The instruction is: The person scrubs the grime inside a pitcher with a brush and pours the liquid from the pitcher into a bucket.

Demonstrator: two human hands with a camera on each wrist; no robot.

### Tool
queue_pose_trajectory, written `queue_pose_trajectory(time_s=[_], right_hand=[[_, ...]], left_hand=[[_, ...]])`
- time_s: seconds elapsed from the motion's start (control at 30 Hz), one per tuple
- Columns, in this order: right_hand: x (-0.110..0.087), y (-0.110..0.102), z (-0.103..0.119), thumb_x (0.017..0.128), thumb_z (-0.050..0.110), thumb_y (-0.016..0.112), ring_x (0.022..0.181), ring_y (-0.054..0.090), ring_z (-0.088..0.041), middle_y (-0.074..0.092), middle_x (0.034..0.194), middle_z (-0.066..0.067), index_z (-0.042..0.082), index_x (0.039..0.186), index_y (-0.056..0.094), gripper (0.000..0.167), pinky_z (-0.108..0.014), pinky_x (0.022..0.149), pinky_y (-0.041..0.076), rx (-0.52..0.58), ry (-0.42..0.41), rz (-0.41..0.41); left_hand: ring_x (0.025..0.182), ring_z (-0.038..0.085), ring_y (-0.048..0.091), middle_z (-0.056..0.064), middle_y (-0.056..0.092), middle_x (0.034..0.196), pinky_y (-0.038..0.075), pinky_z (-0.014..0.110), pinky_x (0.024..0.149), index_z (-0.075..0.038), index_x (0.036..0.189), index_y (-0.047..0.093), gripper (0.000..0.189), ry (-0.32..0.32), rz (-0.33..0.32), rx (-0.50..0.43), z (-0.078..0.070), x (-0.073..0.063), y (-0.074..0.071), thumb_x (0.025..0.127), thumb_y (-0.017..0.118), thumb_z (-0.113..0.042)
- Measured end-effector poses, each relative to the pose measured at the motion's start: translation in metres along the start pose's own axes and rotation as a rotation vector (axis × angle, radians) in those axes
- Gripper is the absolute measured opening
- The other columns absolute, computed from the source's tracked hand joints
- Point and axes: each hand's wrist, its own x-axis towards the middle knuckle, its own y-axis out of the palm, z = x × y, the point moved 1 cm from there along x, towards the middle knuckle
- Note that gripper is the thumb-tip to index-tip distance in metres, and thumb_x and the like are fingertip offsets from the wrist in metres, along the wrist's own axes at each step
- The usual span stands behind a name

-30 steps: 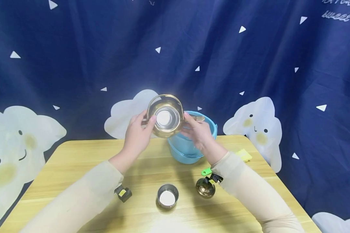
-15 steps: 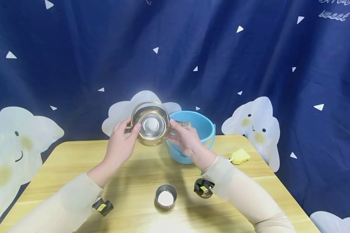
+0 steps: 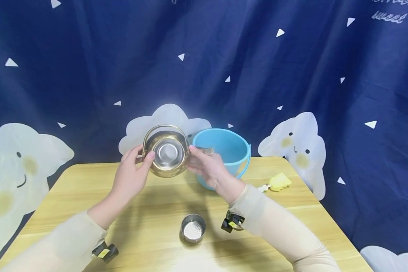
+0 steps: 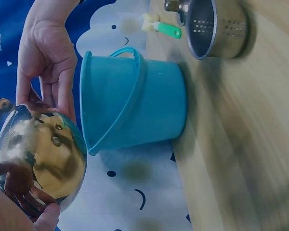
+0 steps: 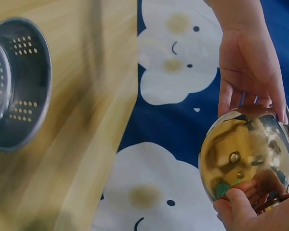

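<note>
Both hands hold a shiny gold metal teapot (image 3: 167,173) in the air, its opening tilted toward the head camera. It has an arched top handle, a spout on the right and a silvery inside. My left hand (image 3: 130,174) grips its left side, thumb at the rim. On the other side, near the spout, my right hand (image 3: 213,173) grips it between thumb and fingers. The left wrist view shows the teapot's rounded gold body (image 4: 58,166) between the hands. Fingers behind the body are partly hidden. A perforated metal strainer cup (image 3: 193,229) stands below on the table.
Behind the right hand stands a light blue bucket (image 3: 232,151) with its handle hanging down. A sponge brush with a yellow head (image 3: 279,182) lies to its right; its green handle (image 4: 168,30) shows in the left wrist view. The wooden table (image 3: 156,211) meets a blue curtain (image 3: 204,56).
Both hands have moved the teapot left and downward, away from in front of the bucket. More of the bucket and the brush head now shows; the right wrist covers the small round lid.
</note>
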Motion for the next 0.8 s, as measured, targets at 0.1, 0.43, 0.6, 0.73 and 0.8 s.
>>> queue_pose_trajectory(time_s=[0.1, 0.43, 0.6, 0.73, 0.8], right_hand=[[0.0, 0.002, -0.006, 0.095, 0.022, 0.071, 0.098, 0.072, -0.031, 0.072, 0.107, -0.02, -0.002, 0.124, 0.063, 0.039, -0.043, 0.089, 0.058, -0.001, 0.019, 0.015], [-0.001, 0.009, -0.024, 0.096, 0.02, 0.069, 0.104, 0.07, -0.035, 0.071, 0.113, -0.023, -0.003, 0.122, 0.063, 0.035, -0.045, 0.089, 0.058, -0.008, 0.057, 0.055], [0.0, 0.016, -0.032, 0.094, 0.02, 0.071, 0.103, 0.07, -0.035, 0.07, 0.113, -0.023, -0.004, 0.123, 0.062, 0.038, -0.044, 0.089, 0.058, 0.008, 0.101, 0.069], [0.0, 0.021, -0.038, 0.093, 0.021, 0.073, 0.1, 0.071, -0.033, 0.07, 0.111, -0.021, -0.002, 0.12, 0.063, 0.037, -0.044, 0.088, 0.058, 0.004, 0.126, 0.065], [-0.001, 0.023, -0.041, 0.092, 0.021, 0.073, 0.1, 0.071, -0.033, 0.07, 0.111, -0.021, -0.002, 0.119, 0.064, 0.036, -0.043, 0.088, 0.058, 0.008, 0.136, 0.066]], left_hand=[[0.121, 0.041, 0.057, 0.024, 0.046, 0.141, 0.046, 0.057, 0.101, -0.001, 0.146, 0.046, 0.066, -0.008, 0.008, 0.011, 0.006, -0.005, -0.002, 0.103, 0.048, -0.051], [0.122, 0.046, 0.055, 0.028, 0.043, 0.14, 0.049, 0.059, 0.097, 0.003, 0.145, 0.042, 0.069, -0.061, 0.058, 0.03, 0.021, -0.022, -0.01, 0.103, 0.045, -0.052], [0.121, 0.047, 0.055, 0.03, 0.04, 0.143, 0.049, 0.06, 0.096, 0.005, 0.145, 0.042, 0.069, -0.066, 0.063, 0.028, 0.029, -0.028, -0.018, 0.104, 0.046, -0.05], [0.121, 0.049, 0.055, 0.032, 0.04, 0.144, 0.049, 0.061, 0.095, 0.006, 0.145, 0.041, 0.067, -0.07, 0.07, 0.033, 0.034, -0.031, -0.022, 0.105, 0.045, -0.048], [0.121, 0.049, 0.055, 0.032, 0.042, 0.145, 0.048, 0.061, 0.095, 0.005, 0.145, 0.042, 0.066, -0.081, 0.075, 0.031, 0.037, -0.033, -0.024, 0.105, 0.045, -0.047]])
